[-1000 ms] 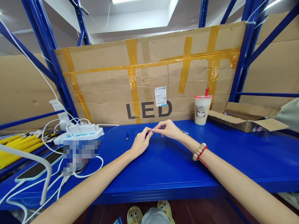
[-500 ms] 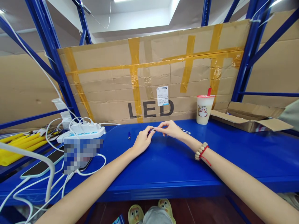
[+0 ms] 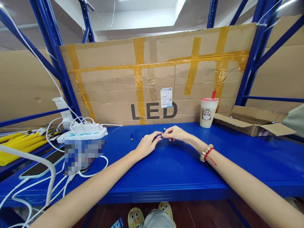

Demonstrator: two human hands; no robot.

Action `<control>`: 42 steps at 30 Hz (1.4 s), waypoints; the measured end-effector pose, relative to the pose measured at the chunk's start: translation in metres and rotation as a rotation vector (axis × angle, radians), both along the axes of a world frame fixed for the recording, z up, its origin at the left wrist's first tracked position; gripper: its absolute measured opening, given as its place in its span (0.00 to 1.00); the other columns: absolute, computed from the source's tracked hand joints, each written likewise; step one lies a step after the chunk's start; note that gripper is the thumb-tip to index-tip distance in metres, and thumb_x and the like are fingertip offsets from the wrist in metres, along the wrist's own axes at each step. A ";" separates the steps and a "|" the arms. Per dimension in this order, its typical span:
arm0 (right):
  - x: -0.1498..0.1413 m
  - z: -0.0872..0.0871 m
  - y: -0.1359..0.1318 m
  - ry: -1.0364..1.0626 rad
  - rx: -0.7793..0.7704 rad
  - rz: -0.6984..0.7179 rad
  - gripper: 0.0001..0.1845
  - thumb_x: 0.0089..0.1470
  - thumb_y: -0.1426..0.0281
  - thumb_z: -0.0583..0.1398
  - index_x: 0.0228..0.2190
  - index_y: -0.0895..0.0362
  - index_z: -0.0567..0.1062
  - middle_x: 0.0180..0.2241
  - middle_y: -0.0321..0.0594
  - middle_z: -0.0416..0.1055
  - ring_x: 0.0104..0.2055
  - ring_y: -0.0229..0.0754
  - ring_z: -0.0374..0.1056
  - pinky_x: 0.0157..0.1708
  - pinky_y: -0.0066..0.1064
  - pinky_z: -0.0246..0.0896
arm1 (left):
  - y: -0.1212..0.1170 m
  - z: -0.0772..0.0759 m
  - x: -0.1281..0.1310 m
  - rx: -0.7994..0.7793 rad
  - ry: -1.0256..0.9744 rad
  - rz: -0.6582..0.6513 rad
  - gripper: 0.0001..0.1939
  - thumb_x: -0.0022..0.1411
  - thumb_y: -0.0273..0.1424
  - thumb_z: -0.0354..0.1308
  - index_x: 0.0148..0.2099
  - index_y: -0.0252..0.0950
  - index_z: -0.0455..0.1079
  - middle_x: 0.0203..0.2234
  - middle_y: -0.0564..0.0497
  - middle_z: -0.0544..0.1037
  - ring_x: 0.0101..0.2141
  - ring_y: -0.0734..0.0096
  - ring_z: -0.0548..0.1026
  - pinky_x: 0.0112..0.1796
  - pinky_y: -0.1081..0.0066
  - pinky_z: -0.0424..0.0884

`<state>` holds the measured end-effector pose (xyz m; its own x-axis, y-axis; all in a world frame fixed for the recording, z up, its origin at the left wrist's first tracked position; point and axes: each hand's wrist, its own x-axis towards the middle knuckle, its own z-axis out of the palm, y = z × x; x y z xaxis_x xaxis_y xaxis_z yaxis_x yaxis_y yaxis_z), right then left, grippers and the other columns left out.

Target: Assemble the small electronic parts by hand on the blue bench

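Over the middle of the blue table my left hand (image 3: 147, 144) is closed around a small dark blue pen-like tube (image 3: 157, 136) with a pale, shiny section. My right hand (image 3: 175, 133) pinches the right end of that tube, thumb and forefinger together; whether a separate tiny part sits there cannot be made out. Just behind the fingertips lies a tiny silvery piece (image 3: 164, 129). Left of my left hand a short blue pen part (image 3: 131, 136) with a shiny end rests on the table.
A cup with a red straw (image 3: 209, 113) and an open cardboard box (image 3: 253, 125) stand at the right. At left are a power strip (image 3: 83, 135), a phone (image 3: 42, 163) and white cables. Taped cardboard (image 3: 114, 91) backs the blue table (image 3: 166, 177).
Both hands have shifted slightly right and down in the picture, still together at the tube. The tiny silvery piece now shows behind them; thin silvery items beyond my right wrist no longer show.
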<state>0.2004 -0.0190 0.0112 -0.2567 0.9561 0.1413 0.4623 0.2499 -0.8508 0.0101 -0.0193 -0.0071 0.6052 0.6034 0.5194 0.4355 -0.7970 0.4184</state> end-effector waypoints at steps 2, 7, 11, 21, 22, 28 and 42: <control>-0.001 0.000 -0.001 -0.021 -0.015 -0.023 0.22 0.32 0.52 0.64 0.19 0.60 0.74 0.14 0.32 0.63 0.17 0.29 0.54 0.16 0.23 0.48 | 0.000 0.000 0.000 -0.001 0.011 -0.014 0.14 0.61 0.33 0.45 0.47 0.41 0.66 0.38 0.52 0.75 0.37 0.70 0.72 0.37 0.74 0.65; -0.006 0.003 -0.007 0.006 -0.028 -0.023 0.21 0.28 0.54 0.66 0.15 0.60 0.71 0.13 0.32 0.61 0.18 0.30 0.55 0.16 0.23 0.47 | 0.000 0.000 0.000 0.000 0.015 -0.053 0.14 0.62 0.32 0.44 0.46 0.40 0.66 0.39 0.52 0.75 0.39 0.69 0.72 0.40 0.72 0.65; -0.010 0.006 -0.011 0.024 -0.015 -0.034 0.22 0.29 0.53 0.65 0.14 0.60 0.69 0.13 0.31 0.60 0.17 0.28 0.53 0.16 0.23 0.46 | 0.001 -0.001 0.001 -0.017 -0.017 -0.064 0.14 0.62 0.31 0.43 0.46 0.41 0.66 0.41 0.52 0.74 0.41 0.69 0.71 0.42 0.71 0.64; -0.013 0.002 -0.004 0.146 0.192 -0.052 0.22 0.34 0.54 0.63 0.25 0.61 0.74 0.21 0.36 0.68 0.18 0.29 0.57 0.17 0.23 0.52 | 0.007 0.002 0.002 -0.085 -0.047 0.046 0.15 0.63 0.34 0.41 0.47 0.44 0.65 0.36 0.54 0.75 0.36 0.70 0.71 0.37 0.72 0.65; -0.014 0.003 -0.004 0.167 0.220 -0.065 0.22 0.33 0.54 0.64 0.25 0.61 0.74 0.23 0.37 0.69 0.18 0.29 0.57 0.18 0.23 0.53 | 0.007 0.002 0.002 -0.093 -0.059 0.053 0.15 0.63 0.35 0.41 0.47 0.44 0.65 0.35 0.54 0.74 0.36 0.70 0.71 0.35 0.73 0.65; -0.014 0.006 -0.004 0.158 0.280 -0.027 0.22 0.32 0.57 0.65 0.28 0.61 0.76 0.26 0.40 0.71 0.17 0.29 0.58 0.17 0.24 0.56 | 0.008 0.001 0.003 -0.131 -0.107 0.072 0.15 0.62 0.36 0.41 0.44 0.41 0.66 0.31 0.53 0.74 0.34 0.70 0.70 0.32 0.74 0.65; -0.010 0.000 0.001 0.031 0.507 0.026 0.19 0.36 0.55 0.63 0.23 0.58 0.77 0.27 0.38 0.68 0.16 0.29 0.59 0.17 0.26 0.57 | 0.005 -0.001 0.001 -0.090 -0.066 0.024 0.13 0.62 0.34 0.42 0.41 0.39 0.67 0.31 0.54 0.74 0.31 0.73 0.70 0.33 0.76 0.63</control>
<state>0.1901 -0.0177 0.0115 -0.2682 0.7586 0.5938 0.4268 0.6461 -0.6327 0.0111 -0.0142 -0.0080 0.5564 0.6632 0.5007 0.4230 -0.7446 0.5163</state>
